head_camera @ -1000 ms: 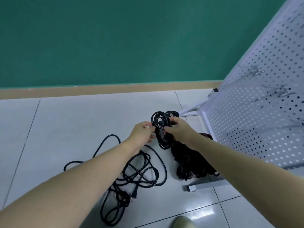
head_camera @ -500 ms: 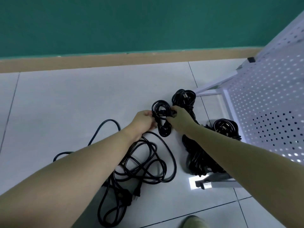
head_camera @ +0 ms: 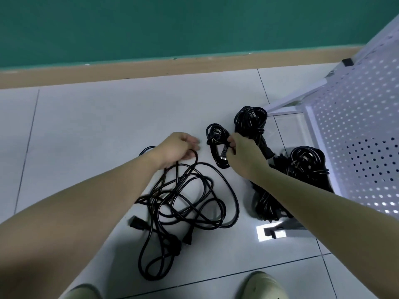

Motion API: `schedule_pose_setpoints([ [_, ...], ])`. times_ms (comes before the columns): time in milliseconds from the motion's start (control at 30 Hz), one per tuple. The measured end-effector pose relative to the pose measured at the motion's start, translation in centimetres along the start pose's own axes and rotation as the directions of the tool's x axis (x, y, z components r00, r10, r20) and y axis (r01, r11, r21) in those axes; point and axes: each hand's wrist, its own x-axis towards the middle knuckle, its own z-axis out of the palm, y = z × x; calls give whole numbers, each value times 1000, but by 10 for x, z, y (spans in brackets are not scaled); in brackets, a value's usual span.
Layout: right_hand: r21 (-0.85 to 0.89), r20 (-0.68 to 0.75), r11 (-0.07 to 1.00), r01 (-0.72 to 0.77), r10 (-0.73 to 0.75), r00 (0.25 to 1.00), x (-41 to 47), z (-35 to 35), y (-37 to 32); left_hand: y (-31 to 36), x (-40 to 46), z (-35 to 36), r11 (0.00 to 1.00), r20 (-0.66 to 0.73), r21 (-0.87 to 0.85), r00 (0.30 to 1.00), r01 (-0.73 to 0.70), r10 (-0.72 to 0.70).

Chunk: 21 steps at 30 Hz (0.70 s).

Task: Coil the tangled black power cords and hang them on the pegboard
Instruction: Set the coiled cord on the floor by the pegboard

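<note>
A small coiled black cord [head_camera: 216,137] lies on the tiled floor, and my right hand [head_camera: 241,156] pinches it at its right side, near its plug. My left hand [head_camera: 177,147] is off to the left of that coil, fingers curled on a loop of the loose tangled black cord [head_camera: 190,197] that sprawls below it. The tangled cord's plugs lie near its lower left. The white pegboard [head_camera: 356,137] leans at the right edge of the view.
Two more coiled black bundles [head_camera: 250,121] [head_camera: 306,160] and a longer dark heap of cord [head_camera: 267,203] lie by the pegboard's white frame foot [head_camera: 274,231]. My shoes [head_camera: 261,285] show at the bottom. A green wall with a tan skirting runs along the back.
My left hand let go of the small coil and moved left and down onto the tangled cord. The right hand lowered the small coil to the floor. The view tilted further down.
</note>
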Motion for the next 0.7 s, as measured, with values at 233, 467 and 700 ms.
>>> schedule_pose_setpoints([
  [233,66,187,987,146,-156,970,-26,35,-16,-43,-46,-22,953,-45,303,999,3,11],
  [467,125,427,991,39,-89,900,-75,97,-15,-91,-78,-14,794,-68,607,995,-20,77],
  [700,213,405,977,-20,-70,912,-89,96,-10,-92,-85,-20,752,-31,654,990,-82,134],
])
